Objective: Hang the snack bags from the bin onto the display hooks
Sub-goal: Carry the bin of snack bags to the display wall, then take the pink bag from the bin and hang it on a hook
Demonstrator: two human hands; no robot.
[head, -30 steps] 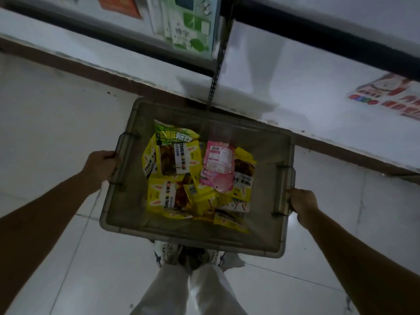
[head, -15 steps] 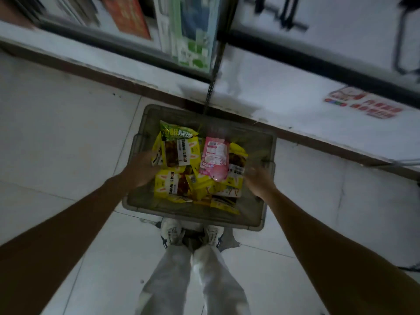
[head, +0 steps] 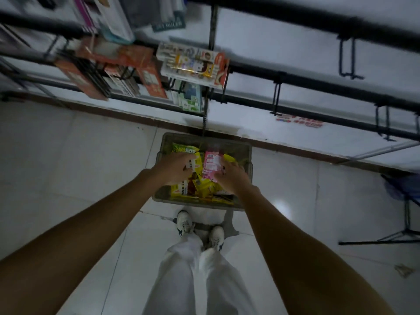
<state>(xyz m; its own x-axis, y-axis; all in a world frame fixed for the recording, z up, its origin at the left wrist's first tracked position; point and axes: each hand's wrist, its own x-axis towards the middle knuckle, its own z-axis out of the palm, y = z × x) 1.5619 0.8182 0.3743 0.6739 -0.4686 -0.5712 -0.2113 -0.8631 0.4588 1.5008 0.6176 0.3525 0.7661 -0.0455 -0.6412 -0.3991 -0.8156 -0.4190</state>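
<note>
**Fingers (head: pixel 185 158) down among the snack bags, hooks bare above**

Fingers of my left hand (head: pixel 173 168) lie across one of the yellow snack bags with white labels (head: pixel 179 193). Those of my right hand (head: pixel 231 178) touch the lower edge of the pink snack bag with a white label (head: pixel 211 161). Blur stops me telling whether either hand has closed into a grip or merely rests on the film.

Every bag is in the grey translucent plastic bin (head: pixel 247 155). It stands on the white tiled floor (head: pixel 91 167), just ahead of my shoes and directly below the rack. I judge it was put there so each bag is a short lift to a hook. Both arms reach in together, probably so one hand can part the heap while the other takes a bag.

I count one bin, one pink bag and one green snack bag (head: pixel 181 148) at the far-left corner. The yellow bags overlap, so I can only say at least four.

On the black rails (head: pixel 318 84), three black wire display hooks (head: pixel 276 96) hang bare to the right of the upright. The hooks to the left carry orange and white packets (head: pixel 147 71), too blurred to count. I judge the bare side is where these bags belong, and none is hung yet.
</note>
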